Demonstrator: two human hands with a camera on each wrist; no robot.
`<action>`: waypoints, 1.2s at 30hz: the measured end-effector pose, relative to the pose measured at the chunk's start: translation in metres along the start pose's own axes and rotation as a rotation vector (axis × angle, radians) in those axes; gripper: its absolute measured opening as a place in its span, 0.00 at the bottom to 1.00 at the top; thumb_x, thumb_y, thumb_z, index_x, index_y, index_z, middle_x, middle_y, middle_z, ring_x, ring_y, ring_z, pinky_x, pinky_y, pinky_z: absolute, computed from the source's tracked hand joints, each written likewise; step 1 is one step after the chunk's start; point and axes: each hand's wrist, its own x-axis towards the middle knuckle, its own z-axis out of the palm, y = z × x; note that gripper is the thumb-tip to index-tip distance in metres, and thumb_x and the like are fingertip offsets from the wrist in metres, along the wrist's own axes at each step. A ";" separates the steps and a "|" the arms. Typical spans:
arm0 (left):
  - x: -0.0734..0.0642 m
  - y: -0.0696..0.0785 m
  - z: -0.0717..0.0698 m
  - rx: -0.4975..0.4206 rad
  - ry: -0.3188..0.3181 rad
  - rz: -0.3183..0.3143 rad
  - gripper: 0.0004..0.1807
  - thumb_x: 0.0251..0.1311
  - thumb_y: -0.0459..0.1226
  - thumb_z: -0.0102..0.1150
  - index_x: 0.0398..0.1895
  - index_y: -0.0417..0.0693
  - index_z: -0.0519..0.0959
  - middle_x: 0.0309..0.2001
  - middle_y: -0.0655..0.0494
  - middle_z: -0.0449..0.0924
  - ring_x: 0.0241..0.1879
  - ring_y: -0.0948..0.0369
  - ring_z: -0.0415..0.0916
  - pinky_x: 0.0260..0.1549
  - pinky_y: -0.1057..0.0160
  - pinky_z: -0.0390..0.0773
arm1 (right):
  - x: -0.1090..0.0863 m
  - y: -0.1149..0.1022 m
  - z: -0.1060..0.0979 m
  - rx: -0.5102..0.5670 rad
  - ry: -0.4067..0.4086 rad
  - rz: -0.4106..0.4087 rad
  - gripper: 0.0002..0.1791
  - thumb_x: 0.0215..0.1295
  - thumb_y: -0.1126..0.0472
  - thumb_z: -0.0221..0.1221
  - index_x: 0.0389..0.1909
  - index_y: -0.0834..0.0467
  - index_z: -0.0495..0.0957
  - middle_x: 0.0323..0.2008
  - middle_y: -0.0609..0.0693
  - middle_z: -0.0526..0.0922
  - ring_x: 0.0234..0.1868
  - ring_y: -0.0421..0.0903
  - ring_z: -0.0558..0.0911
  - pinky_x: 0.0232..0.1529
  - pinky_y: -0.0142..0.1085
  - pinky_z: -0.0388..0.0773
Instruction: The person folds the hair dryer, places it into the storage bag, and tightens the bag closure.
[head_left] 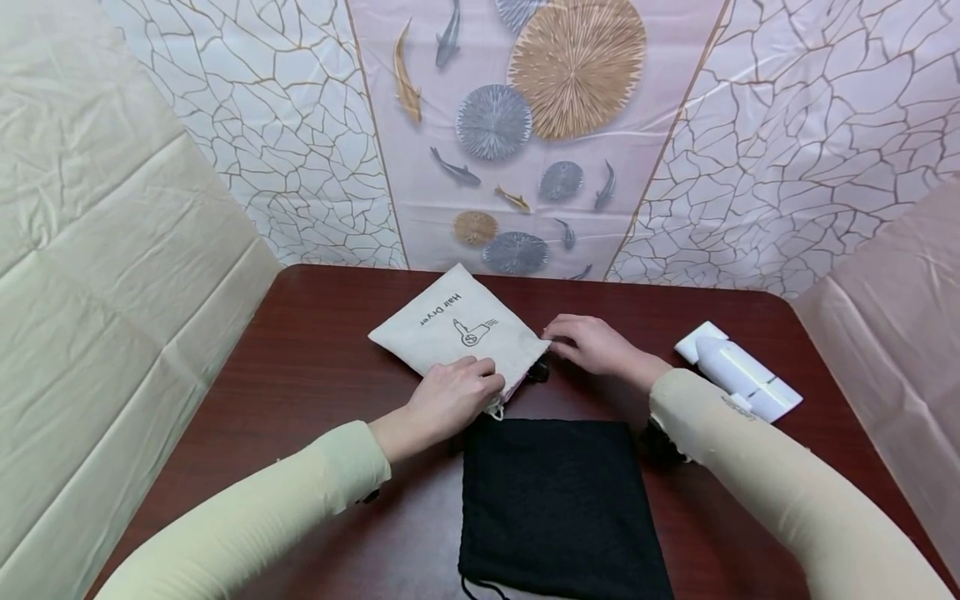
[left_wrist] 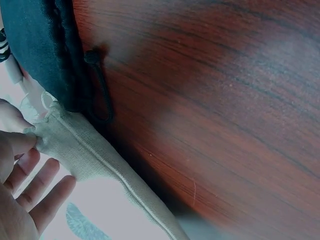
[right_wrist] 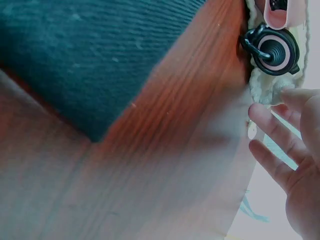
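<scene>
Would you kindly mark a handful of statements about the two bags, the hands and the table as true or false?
1. The pale bag is printed with the words "Hair Dryer". True.
2. The pale bag is empty. False: in the right wrist view, a black round part and a pink thing show in its mouth.
3. The left hand and the right hand both hold the pale bag near its mouth. True.
4. The black bag lies nearer the person than the pale bag. True.
5. The white object lies between the two bags. False: it lies on the right side of the table, beside the right sleeve.
</scene>
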 end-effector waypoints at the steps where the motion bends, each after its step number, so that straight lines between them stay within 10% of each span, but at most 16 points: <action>1: 0.000 0.000 0.000 0.001 -0.002 0.002 0.06 0.69 0.40 0.69 0.33 0.55 0.84 0.32 0.59 0.77 0.31 0.57 0.78 0.17 0.58 0.78 | -0.001 0.000 0.000 0.009 -0.001 0.004 0.08 0.76 0.66 0.62 0.50 0.56 0.87 0.47 0.53 0.87 0.44 0.49 0.87 0.52 0.52 0.83; 6: -0.002 -0.003 0.001 -0.007 -0.021 -0.002 0.05 0.70 0.38 0.68 0.33 0.55 0.83 0.32 0.59 0.77 0.31 0.57 0.78 0.18 0.58 0.79 | -0.006 -0.003 0.001 0.081 -0.014 0.024 0.08 0.77 0.68 0.60 0.49 0.55 0.85 0.39 0.50 0.87 0.31 0.38 0.85 0.39 0.44 0.83; 18: -0.014 -0.018 -0.005 -0.094 -0.069 -0.042 0.04 0.68 0.35 0.68 0.36 0.54 0.82 0.34 0.59 0.76 0.35 0.56 0.81 0.22 0.56 0.79 | -0.011 -0.013 0.001 0.250 0.048 0.075 0.06 0.78 0.67 0.60 0.48 0.52 0.80 0.43 0.47 0.91 0.38 0.42 0.87 0.39 0.38 0.81; 36: -0.021 -0.022 -0.007 -0.114 -0.075 -0.024 0.07 0.66 0.34 0.69 0.33 0.55 0.82 0.33 0.59 0.76 0.33 0.57 0.79 0.26 0.57 0.80 | -0.024 -0.025 0.002 0.016 -0.107 -0.045 0.26 0.64 0.59 0.76 0.60 0.62 0.82 0.52 0.55 0.85 0.50 0.52 0.86 0.54 0.51 0.84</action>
